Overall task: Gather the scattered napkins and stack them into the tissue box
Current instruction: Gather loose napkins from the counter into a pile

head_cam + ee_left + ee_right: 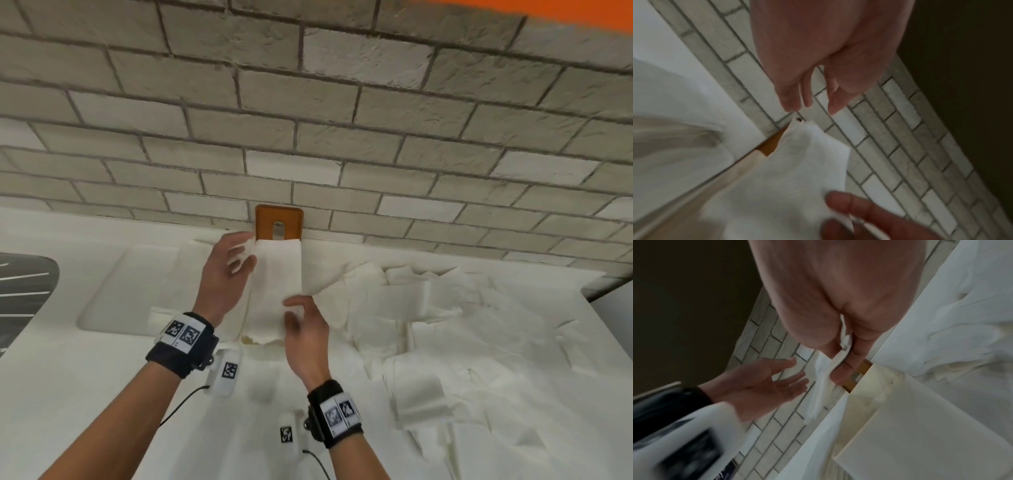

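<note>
I hold a white napkin (275,284) over the cream tissue box (249,340), whose orange lid (279,219) with a slot stands against the brick wall. My right hand (298,315) pinches the napkin's lower right edge between thumb and fingers (846,366). My left hand (239,258) hovers by the napkin's top left corner with straight, spread fingers (791,100) and holds nothing. The left wrist view shows the napkin (797,162) draped over the box rim (748,162). The napkin hides most of the box's inside.
Several loose napkins (428,325) lie scattered over the white counter to the right, and a few more lie at the left (191,253). A shallow recess (113,291) dips into the counter on the left. A dark object (27,287) is at the far left edge.
</note>
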{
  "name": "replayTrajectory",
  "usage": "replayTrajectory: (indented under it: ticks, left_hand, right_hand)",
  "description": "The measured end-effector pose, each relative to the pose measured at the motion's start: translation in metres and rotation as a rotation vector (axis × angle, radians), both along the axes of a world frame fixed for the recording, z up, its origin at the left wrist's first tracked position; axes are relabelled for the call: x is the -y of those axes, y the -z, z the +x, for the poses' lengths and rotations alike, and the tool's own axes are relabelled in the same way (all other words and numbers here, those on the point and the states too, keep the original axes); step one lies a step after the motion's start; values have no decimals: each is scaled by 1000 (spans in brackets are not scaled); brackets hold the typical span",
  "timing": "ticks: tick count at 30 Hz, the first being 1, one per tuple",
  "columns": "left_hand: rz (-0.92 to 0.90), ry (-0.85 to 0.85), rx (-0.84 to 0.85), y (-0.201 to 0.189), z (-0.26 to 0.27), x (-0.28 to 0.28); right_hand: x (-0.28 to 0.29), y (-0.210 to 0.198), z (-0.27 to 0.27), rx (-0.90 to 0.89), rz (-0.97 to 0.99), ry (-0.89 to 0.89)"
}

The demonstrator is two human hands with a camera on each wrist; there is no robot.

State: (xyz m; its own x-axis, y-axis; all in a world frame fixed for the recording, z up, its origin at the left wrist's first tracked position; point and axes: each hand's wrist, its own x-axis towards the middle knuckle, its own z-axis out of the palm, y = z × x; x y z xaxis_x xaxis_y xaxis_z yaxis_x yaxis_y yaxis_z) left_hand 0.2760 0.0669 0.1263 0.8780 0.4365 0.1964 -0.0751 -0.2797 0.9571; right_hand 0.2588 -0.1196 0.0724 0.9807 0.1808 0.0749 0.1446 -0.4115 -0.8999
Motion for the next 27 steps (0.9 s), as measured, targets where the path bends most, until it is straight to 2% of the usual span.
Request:
replayTrajectory:
  ticks: [3, 5, 7, 9, 11, 12, 14, 17, 19, 21, 23, 27]
  left_hand:
    - [203, -30, -252, 44, -7, -7]
    - [346, 33, -460, 73, -18, -3]
    - [431, 113, -600, 94, -30, 4]
    - [472, 138, -639, 106, -38, 8]
    - [490, 127, -629, 108, -41, 13]
    - [492, 116, -608, 107, -41, 14]
    - [469, 69, -534, 102, -45, 17]
    - [444, -18, -323, 87, -58, 23]
    - [438, -31, -184, 75, -69, 32]
    - [412, -4, -110, 66, -80, 43]
    - [383, 47, -84, 61, -87, 55]
    - [309, 244, -111, 63, -87, 76]
  right_hand:
    - [-27, 10, 25, -186, -256, -94]
    - [-43, 15, 33, -316, -407, -188]
    - [-47, 16, 30, -301, -488, -173]
    - [-54, 11, 30, -317, -647, -231]
    - [-52, 5, 31, -332, -722, -287]
    - [-44, 1, 30, -289, -666, -263]
    - [-17, -7, 27, -164, -532, -132]
    - [41, 10, 25, 13, -583, 56]
    - [80, 34, 22, -100, -737, 122]
    - [108, 51, 14, -293, -744, 156]
    - [121, 61, 9, -387, -618, 158]
    - [124, 63, 10, -345, -313, 177]
